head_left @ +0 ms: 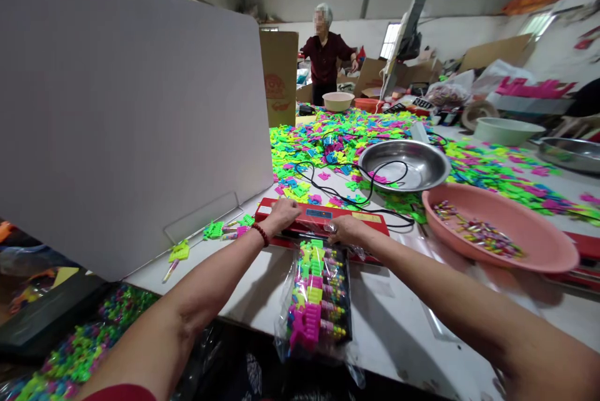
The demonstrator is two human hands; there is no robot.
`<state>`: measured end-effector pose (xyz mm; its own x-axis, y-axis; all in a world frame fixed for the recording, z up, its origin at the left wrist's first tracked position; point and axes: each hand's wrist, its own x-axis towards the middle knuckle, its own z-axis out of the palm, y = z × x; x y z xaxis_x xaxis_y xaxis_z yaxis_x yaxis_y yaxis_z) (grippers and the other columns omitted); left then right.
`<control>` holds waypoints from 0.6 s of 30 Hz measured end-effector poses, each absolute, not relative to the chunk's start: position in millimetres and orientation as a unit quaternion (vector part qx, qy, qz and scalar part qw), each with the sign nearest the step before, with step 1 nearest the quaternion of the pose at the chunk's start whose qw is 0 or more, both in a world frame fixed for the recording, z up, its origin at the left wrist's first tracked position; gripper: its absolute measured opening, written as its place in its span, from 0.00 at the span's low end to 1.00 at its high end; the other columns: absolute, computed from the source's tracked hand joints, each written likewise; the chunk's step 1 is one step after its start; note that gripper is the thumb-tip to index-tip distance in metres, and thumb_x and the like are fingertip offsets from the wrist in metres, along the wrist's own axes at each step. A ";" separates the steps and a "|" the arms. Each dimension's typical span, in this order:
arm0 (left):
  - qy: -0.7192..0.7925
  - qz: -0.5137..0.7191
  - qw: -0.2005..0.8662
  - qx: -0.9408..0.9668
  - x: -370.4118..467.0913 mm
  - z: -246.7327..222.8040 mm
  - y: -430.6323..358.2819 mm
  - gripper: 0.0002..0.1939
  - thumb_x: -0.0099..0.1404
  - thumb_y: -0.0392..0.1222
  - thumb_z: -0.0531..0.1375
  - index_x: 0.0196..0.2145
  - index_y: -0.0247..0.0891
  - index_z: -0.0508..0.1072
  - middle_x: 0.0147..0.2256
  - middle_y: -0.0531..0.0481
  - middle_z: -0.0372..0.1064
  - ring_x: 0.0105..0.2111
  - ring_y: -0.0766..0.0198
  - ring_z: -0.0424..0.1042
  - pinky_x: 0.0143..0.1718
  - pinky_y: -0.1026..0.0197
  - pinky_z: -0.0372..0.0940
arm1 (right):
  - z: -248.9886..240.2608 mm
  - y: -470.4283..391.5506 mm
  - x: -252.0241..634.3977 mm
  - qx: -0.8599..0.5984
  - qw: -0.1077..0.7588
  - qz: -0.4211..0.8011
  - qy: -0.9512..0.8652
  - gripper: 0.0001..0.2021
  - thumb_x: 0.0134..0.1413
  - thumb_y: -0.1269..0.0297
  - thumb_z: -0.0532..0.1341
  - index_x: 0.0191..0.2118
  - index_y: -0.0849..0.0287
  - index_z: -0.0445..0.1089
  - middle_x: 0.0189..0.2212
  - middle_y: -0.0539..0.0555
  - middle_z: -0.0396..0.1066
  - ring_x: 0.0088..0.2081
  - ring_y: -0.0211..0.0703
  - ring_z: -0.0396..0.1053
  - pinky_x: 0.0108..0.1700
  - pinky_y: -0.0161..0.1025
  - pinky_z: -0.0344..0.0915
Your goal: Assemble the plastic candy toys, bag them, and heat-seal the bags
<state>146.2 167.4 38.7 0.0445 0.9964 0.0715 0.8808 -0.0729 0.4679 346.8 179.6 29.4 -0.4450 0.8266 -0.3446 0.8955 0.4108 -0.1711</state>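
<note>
A red bar-shaped machine (319, 215) lies across the white table (375, 320). My left hand (282, 215) rests on its top, left of the centre, with the fingers closed and curled down. At the machine's right half, my right hand (347, 230) pinches the open end of a clear plastic bag (285, 320). Inside the bag, rows of green, yellow and pink plastic pieces lie beside small tubes of coloured beads on a black tray (345, 301). The bag's upper end reaches the machine's front edge; its lower end hangs at the table's near edge.
Bright plastic pieces (304, 145) cover the table's far part. A steel bowl (407, 167) and a pink basin (539, 232) holding small tubes stand at the right. A big pale board (131, 107) rises at the left. Black cable runs behind the machine. A person (324, 57) stands at the back.
</note>
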 end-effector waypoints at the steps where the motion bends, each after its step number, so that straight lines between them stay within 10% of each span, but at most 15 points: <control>1: 0.667 0.219 0.137 0.699 153.0 49.9 167.0 0.12 0.68 0.43 0.56 0.28 0.35 0.70 0.30 0.50 0.69 0.33 0.61 0.67 0.40 0.57 0.61 | 28.7 179.2 347.1 0.517 0.097 -0.167 0.834 0.10 0.52 0.63 0.67 0.41 0.57 0.76 0.34 0.51 0.75 0.35 0.42 0.70 0.30 0.32 0.54; 7: 0.639 0.499 -0.051 0.583 163.8 114.6 153.8 0.13 0.73 0.41 0.49 0.32 0.38 0.67 0.36 0.46 0.69 0.39 0.59 0.65 0.46 0.54 0.54 | 47.3 156.2 355.4 0.565 0.031 -0.112 0.817 0.10 0.58 0.59 0.63 0.42 0.59 0.74 0.37 0.55 0.74 0.39 0.46 0.71 0.33 0.33 0.59; 13: 0.392 0.452 -0.143 0.788 155.2 118.6 72.1 0.09 0.70 0.39 0.55 0.30 0.40 0.69 0.30 0.50 0.67 0.36 0.60 0.64 0.46 0.52 0.54 | 91.9 75.5 343.7 0.478 -0.311 0.140 0.809 0.34 0.62 0.59 0.59 0.69 0.61 0.46 0.66 0.69 0.52 0.56 0.58 0.67 0.38 0.41 0.70; 18: 0.325 0.501 0.032 0.802 170.6 82.2 -12.0 0.08 0.69 0.39 0.56 0.45 0.38 0.68 0.39 0.46 0.71 0.41 0.58 0.67 0.48 0.53 0.60 | 90.0 15.3 356.8 0.324 -0.404 0.094 0.850 0.22 0.66 0.69 0.51 0.64 0.55 0.59 0.51 0.60 0.72 0.50 0.48 0.72 0.51 0.43 0.70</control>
